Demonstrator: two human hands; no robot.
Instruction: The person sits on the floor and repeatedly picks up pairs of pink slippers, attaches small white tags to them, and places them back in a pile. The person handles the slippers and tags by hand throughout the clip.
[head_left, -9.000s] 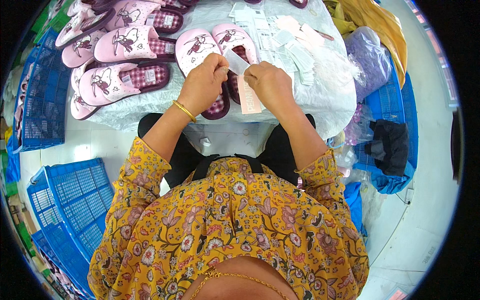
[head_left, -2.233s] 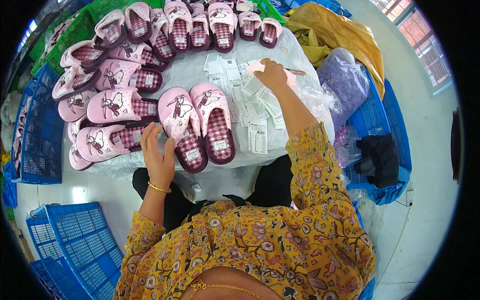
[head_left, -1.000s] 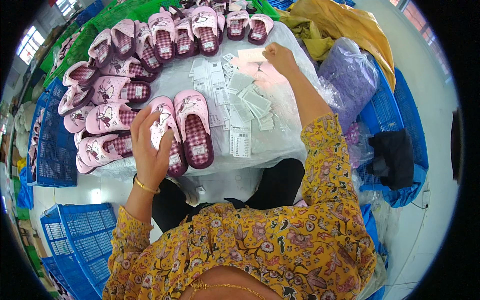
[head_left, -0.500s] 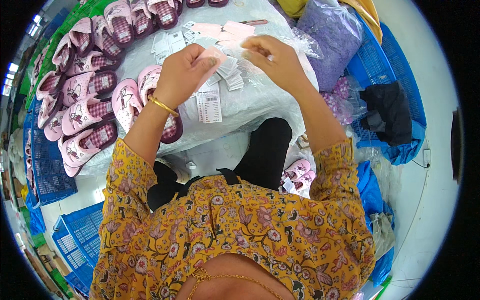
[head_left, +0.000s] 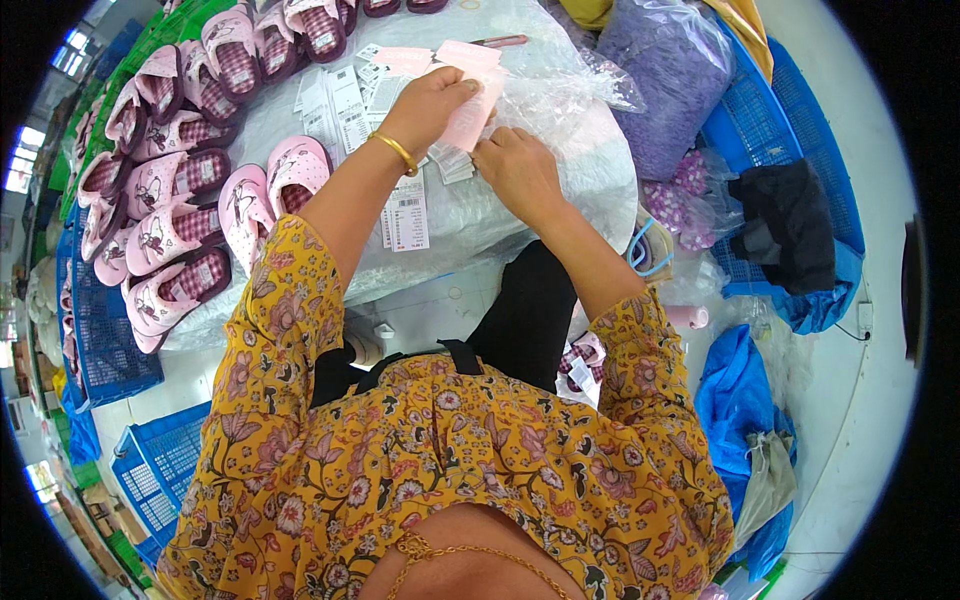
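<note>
My left hand point(head_left: 428, 105) is closed on a pink card point(head_left: 470, 118), with its thumb on the card's face. Close to the card's lower edge is my right hand point(head_left: 522, 175), its fingertips pinched together; whatever they hold is hidden or too small to name. Below the card lies a stack of white labels point(head_left: 455, 168), partly covered by my hands. A long printed label strip point(head_left: 405, 222) lies at the near side of the covered table point(head_left: 470, 215). More pink cards point(head_left: 402, 60) lie beyond my left hand, beside spread white labels point(head_left: 345, 100).
Pink slippers with checked linings point(head_left: 160, 235) crowd the table's left side. A pen-like tool point(head_left: 500, 41) lies at the back. Clear plastic point(head_left: 560, 95) covers the right part. A bag of purple material point(head_left: 665, 90) and blue crates point(head_left: 745, 130) stand at the right.
My left hand has moved right and slightly up with the pink card. My right hand has come down and closed its fingertips beside the card's lower edge.
</note>
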